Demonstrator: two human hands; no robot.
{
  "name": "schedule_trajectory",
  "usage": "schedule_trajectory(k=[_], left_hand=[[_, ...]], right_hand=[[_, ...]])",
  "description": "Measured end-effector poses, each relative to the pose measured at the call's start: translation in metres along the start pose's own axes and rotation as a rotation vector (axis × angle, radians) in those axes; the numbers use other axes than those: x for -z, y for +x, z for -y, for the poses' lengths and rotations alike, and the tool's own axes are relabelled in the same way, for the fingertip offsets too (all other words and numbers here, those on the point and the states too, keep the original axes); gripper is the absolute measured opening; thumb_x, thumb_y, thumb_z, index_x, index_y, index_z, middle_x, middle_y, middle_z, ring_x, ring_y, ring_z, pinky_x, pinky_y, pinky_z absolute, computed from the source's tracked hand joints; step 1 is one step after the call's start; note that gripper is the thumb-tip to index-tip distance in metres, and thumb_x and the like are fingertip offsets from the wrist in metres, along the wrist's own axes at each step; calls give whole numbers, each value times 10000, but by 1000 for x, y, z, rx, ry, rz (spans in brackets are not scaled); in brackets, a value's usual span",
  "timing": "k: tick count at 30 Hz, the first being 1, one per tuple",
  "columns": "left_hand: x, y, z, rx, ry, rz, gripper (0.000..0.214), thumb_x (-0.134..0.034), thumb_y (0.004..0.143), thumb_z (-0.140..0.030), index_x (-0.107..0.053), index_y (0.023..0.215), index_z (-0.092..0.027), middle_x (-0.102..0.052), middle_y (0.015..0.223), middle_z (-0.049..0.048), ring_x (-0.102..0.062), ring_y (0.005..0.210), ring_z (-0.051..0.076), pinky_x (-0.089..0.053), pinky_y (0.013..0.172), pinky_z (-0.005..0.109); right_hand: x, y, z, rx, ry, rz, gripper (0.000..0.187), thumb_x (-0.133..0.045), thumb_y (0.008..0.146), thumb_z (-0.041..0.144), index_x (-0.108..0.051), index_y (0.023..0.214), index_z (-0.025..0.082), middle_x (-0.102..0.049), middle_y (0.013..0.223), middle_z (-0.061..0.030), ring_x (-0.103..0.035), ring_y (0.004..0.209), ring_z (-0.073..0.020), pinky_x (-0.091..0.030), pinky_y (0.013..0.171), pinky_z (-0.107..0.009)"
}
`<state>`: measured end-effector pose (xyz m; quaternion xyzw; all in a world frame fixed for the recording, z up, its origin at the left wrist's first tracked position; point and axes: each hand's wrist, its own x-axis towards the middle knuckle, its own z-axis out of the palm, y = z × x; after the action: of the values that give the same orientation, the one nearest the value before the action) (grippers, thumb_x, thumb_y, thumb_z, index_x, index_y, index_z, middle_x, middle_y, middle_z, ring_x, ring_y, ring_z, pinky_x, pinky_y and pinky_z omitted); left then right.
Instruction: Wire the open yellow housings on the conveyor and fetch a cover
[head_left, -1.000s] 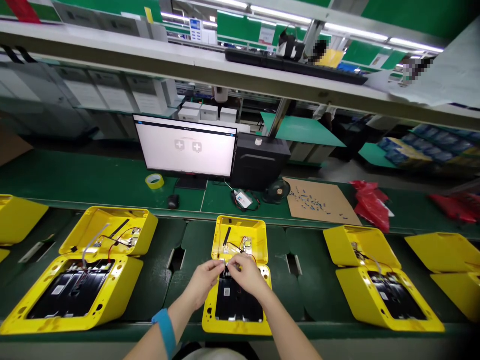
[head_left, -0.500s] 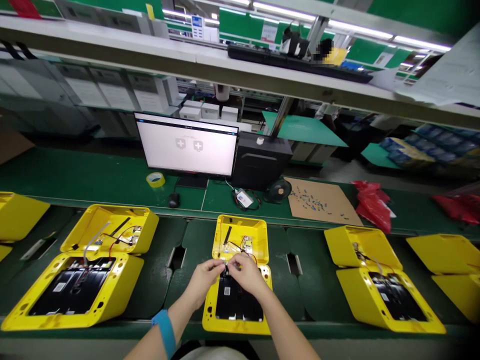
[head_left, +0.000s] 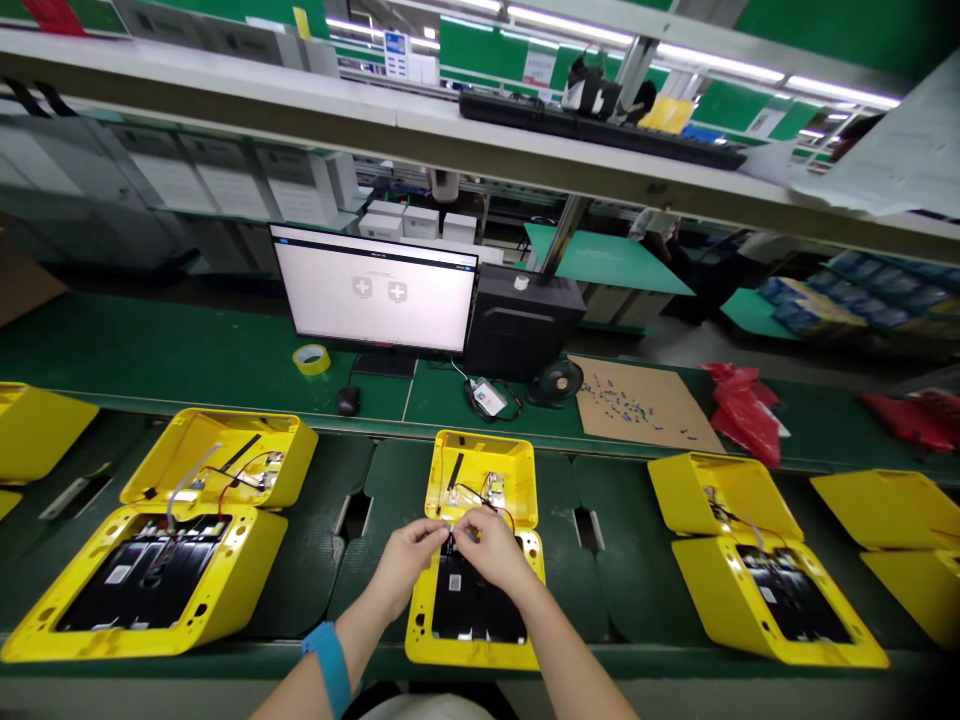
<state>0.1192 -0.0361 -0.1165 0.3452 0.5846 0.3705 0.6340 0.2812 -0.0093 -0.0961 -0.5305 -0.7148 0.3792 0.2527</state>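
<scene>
In front of me a yellow case [head_left: 472,652] lies opened, its lid [head_left: 480,446] tipped back and wired to the lower half. A black panel [head_left: 469,612] with a small white label fills that lower half. Over the panel's upper edge, my left hand [head_left: 409,555] is closed, thumb and fingertips pinched together. My right hand [head_left: 489,548] is closed too, its fingertips almost meeting the left ones. Whatever sits between the fingertips is too small and covered to name; thin wires run close by. A blue band [head_left: 328,665] circles my left wrist.
More opened yellow cases stand at left [head_left: 247,590] and right [head_left: 720,590] on the green line. Behind are a monitor [head_left: 375,300], a mouse [head_left: 348,401], a tape roll [head_left: 311,359], a small fan [head_left: 556,381], cardboard [head_left: 652,400] with small blue parts and a red bag [head_left: 746,410].
Hardly anything differs. Both hands stay pinched at the same spot over the middle case, and the cases at the right have shifted very slightly left.
</scene>
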Motion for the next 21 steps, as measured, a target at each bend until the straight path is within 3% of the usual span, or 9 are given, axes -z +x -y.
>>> schedule_trajectory(k=[6, 10, 14, 21], left_hand=[[1, 2, -2, -39, 52, -9, 390, -648, 719, -469, -668, 941, -149, -652, 821, 46, -434, 616, 106, -360, 578, 246], [2, 2, -3, -82, 119, -16, 349, -625, 739, -450, -674, 933, -163, -688, 899, 62, -558, 737, 165, -433, 674, 285], [3, 1, -9, -231, 287, -61, 262, -591, 774, -395, -682, 890, -178, -685, 941, 61, -603, 920, 212, -442, 849, 328], [-3, -1, -6, -445, 485, -128, 258, -501, 849, -349, -686, 909, -178, -641, 923, 78, -597, 895, 203, -453, 848, 335]], right_hand=[[-2, 2, 0, -3, 5, -14, 123, -507, 779, 219, -584, 685, 199, -626, 727, -1, -541, 747, -138, -407, 712, -269], [-2, 4, 1, -17, 7, -1, 121, -510, 768, 217, -582, 673, 197, -628, 717, -1, -545, 740, -137, -406, 702, -264], [-3, 7, 2, -45, 34, -1, 115, -511, 752, 211, -579, 662, 193, -625, 712, 0, -550, 738, -135, -409, 695, -258], [-6, 10, -2, -102, 115, 10, 134, -490, 740, 202, -583, 646, 182, -606, 658, 11, -539, 658, -123, -415, 648, -248]])
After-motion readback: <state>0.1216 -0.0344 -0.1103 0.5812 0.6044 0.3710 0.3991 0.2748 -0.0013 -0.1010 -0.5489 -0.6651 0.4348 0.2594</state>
